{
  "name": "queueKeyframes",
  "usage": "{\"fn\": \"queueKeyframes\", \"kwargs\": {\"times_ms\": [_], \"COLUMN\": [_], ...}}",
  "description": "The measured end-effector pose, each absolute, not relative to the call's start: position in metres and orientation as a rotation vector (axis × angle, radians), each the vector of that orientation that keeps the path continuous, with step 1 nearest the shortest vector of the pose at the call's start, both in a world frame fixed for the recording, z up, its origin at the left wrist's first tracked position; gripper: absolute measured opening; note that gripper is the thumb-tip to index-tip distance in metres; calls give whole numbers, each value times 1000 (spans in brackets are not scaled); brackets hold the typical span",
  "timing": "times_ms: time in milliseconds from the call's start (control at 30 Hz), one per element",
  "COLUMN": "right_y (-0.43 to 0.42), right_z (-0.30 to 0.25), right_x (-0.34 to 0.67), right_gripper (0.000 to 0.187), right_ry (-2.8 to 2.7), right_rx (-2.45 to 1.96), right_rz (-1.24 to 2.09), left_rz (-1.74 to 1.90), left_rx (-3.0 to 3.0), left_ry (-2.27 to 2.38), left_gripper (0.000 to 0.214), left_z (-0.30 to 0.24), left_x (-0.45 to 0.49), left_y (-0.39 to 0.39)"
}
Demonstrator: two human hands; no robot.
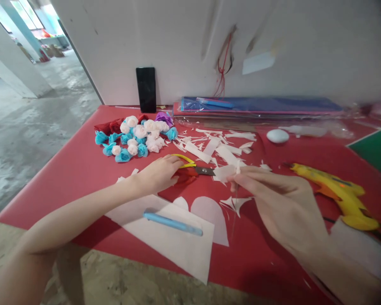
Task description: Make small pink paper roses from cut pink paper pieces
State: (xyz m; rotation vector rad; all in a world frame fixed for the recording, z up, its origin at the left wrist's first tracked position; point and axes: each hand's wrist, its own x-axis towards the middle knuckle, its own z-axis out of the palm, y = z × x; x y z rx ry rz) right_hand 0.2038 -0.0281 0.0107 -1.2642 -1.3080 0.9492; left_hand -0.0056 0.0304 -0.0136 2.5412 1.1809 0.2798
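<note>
My left hand (160,173) is at the yellow and red handles of a pair of scissors (205,171), its fingers curled on the yellow loop. The dark blades point right, over white paper scraps (225,154) on the red table. Between thumb and fingertips, my right hand (279,203) pinches a thin stick (234,212) with a small white wrapped tip at the top. The stick hangs down and looks faint. Near me lie a white paper sheet (190,250) with a blue pen (173,223) on it, and white rounded paper pieces (211,216).
Blue, white, red and purple paper flowers (136,137) cluster at the back left, before an upright phone (146,90). A yellow glue gun (339,190) lies at right. Behind are a white egg-shaped object (277,136) and plastic-wrapped blue sheets (266,104) against the wall.
</note>
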Motion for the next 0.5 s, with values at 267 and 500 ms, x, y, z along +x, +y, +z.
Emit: {"fn": "queueKeyframes", "kwargs": {"times_ms": [267,500], "right_y": [-26,-24], "right_z": [15,35], "right_x": [210,218], "right_gripper": [13,17], "right_ry": [-1265,-1205], "right_rx": [-1194,-1082], "right_rz": [989,972], "left_rz": [161,385], "left_rx": [2521,2238], "left_ry": [1244,1132], "left_gripper": [27,20], "left_z": [-15,5], "left_x": [4,4], "left_y": [46,27]}}
